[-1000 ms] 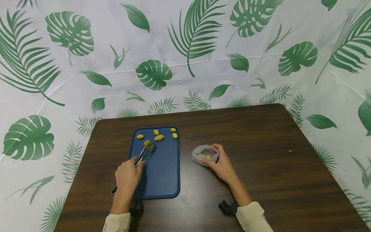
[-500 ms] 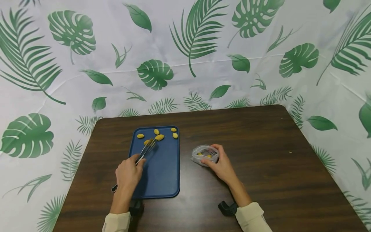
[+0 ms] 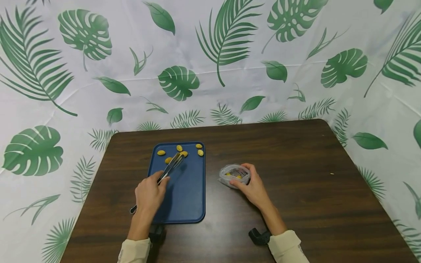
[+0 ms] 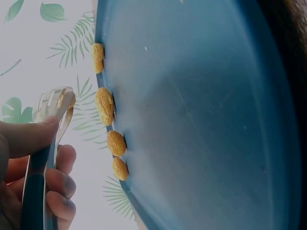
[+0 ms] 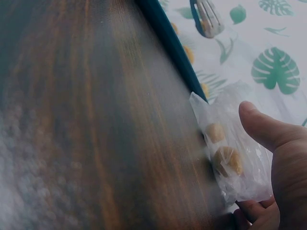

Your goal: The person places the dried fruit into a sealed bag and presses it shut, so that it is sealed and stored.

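On the left, my left hand [image 3: 149, 195] grips a pair of metal tongs [image 3: 171, 167] with dark handles. Their slotted tips overlap a large nut-like piece [image 3: 185, 153], wrinkled and yellow-brown, near the far end of the blue tray [image 3: 185, 201]. Several more such pieces [image 4: 105, 105] lie along that end. In the left wrist view, yellow-brown shows between the tines. My right hand [image 3: 254, 188] holds a clear plastic bag [image 3: 227, 181] by its right side, thumb in front. The bag's mouth gapes upward, and a few pieces [image 5: 228, 160] show inside through the film.
Tray and bag are on a dark wood table [image 3: 279, 149], with the bag right of the tray. A small pale fleck [image 3: 332, 174] lies farther right. Behind the table hangs a white cloth [image 3: 204, 47] printed with green leaves.
The left hand has moved the tongs a little right and away from me, from one piece toward the larger one beside it. The right hand and bag stay in place.
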Tool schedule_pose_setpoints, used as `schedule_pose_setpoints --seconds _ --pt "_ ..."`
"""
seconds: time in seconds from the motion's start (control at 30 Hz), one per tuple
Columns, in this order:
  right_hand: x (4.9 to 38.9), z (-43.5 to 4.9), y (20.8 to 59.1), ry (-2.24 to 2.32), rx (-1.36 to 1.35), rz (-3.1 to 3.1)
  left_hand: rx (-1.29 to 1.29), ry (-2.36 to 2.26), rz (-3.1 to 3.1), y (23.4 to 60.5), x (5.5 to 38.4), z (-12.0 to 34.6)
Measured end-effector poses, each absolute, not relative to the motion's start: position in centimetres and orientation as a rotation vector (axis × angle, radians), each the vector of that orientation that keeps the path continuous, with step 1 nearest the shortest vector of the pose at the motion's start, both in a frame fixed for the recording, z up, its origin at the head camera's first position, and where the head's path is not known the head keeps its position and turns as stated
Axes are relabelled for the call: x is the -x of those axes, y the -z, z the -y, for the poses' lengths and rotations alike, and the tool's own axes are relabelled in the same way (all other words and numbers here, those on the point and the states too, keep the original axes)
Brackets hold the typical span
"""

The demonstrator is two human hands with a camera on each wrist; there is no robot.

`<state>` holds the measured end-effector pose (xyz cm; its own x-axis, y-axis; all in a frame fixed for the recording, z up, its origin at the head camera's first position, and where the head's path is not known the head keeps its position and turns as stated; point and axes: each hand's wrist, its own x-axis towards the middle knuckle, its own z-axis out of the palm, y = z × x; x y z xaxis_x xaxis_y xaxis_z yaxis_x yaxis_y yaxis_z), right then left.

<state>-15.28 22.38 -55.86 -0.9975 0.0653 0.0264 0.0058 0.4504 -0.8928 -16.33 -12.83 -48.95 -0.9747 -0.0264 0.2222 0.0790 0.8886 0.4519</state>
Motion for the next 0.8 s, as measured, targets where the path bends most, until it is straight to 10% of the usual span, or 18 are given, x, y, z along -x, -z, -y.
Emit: schedule_pose_setpoints --seconds 0.8 --pt "15.4 -22.5 55.8 -1.610 0.047 2.622 0.151 0.732 2.749 48.2 16.5 11.7"
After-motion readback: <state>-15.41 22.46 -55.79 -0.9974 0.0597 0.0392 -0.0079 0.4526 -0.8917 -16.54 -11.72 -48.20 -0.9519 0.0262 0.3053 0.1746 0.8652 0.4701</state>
